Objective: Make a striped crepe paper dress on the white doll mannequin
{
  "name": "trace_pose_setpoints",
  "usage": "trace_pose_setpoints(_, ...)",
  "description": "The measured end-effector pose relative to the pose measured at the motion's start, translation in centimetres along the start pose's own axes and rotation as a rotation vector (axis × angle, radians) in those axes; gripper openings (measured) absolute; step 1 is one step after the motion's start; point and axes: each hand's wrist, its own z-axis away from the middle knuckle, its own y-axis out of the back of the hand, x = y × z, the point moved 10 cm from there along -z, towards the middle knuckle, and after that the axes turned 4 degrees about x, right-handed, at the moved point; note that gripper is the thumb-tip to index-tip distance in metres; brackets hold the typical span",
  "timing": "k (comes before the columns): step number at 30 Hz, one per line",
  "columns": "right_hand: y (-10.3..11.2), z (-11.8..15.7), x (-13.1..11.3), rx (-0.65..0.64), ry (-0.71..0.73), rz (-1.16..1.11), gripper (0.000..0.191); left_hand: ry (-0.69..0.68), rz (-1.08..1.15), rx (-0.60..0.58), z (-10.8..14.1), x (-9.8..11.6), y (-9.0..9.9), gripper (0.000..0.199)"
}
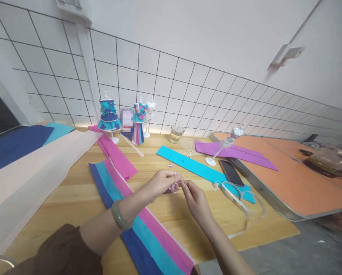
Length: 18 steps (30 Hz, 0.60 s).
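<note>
Both hands meet over the middle of the wooden table. My left hand (164,182), with a bangle on its wrist, pinches a small pink item (173,187). Its exact form is too small to tell. Fingertips of my right hand (194,194) are pressed together at the item's right side, almost touching the left fingertips; what they grip is hidden. Beneath my left forearm lies a striped strip (159,233) of navy, turquoise and pink. Behind the hands a bright blue strip (191,165) runs diagonally.
Dressed mini mannequins (108,116) and a glass (176,134) stand at the back. A bare mannequin (224,143), phone (231,172), purple strip (245,154) and coiled ribbon (245,212) are right. Magenta cloth (116,154) and pale fabric (39,172) lie left.
</note>
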Motion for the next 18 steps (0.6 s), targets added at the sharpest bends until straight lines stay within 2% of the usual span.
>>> trace_pose_setpoints(4,0.7,-0.6,-0.6,0.152,0.051,0.246,0.028,-0.065,0.040,0.057,-0.3,0.0,0.3,0.038)
trace_pose_setpoints(8,-1.0,-1.3,-1.2,0.052,0.020,0.269,0.032,-0.108,0.112,0.099,-0.3,0.2,0.8,0.034)
trace_pose_setpoints(11,-1.7,-1.8,-1.4,0.035,0.014,0.339,0.030,-0.084,0.117,0.096,-0.3,-0.2,0.8,0.036)
trace_pose_setpoints(15,-1.4,-3.0,-1.2,0.051,0.036,0.381,0.027,-0.099,0.140,0.040,-0.3,0.0,0.3,0.036)
trace_pose_setpoints(18,-0.4,-4.2,-1.0,0.065,0.060,0.467,0.027,-0.125,0.236,-0.015,-0.3,0.5,-0.1,0.034)
